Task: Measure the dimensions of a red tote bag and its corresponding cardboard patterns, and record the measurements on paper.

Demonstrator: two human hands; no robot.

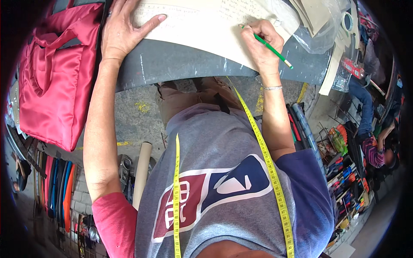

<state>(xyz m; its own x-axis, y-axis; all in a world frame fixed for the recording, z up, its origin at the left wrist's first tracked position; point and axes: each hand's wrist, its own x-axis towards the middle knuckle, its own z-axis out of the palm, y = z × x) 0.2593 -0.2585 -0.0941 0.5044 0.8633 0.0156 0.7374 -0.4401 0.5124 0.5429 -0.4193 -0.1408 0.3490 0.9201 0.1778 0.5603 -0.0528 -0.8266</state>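
My right hand point(263, 41) grips a green pencil point(271, 48), its tip at the cream paper point(193, 30) and its blunt end pointing down to the right. Handwritten lines run across the upper part of the sheet. On the paper's left side my left hand point(124, 32) lies flat, thumb stretched out to the right, its upper fingers cut off by the picture's edge. Beneath the sheet is a dark grey tabletop point(172, 64) with white scuffs. A yellow tape measure point(258, 129) hangs round my neck, both ends trailing down my front.
A shiny red fabric bag point(64, 77) hangs over the table's left end. Clear plastic point(318, 41), a tape roll point(346, 20) and paper strips point(333, 64) lie at the right. Rolls of coloured fabric point(56, 185) stand at lower left. Another person point(374, 150) is at far right.
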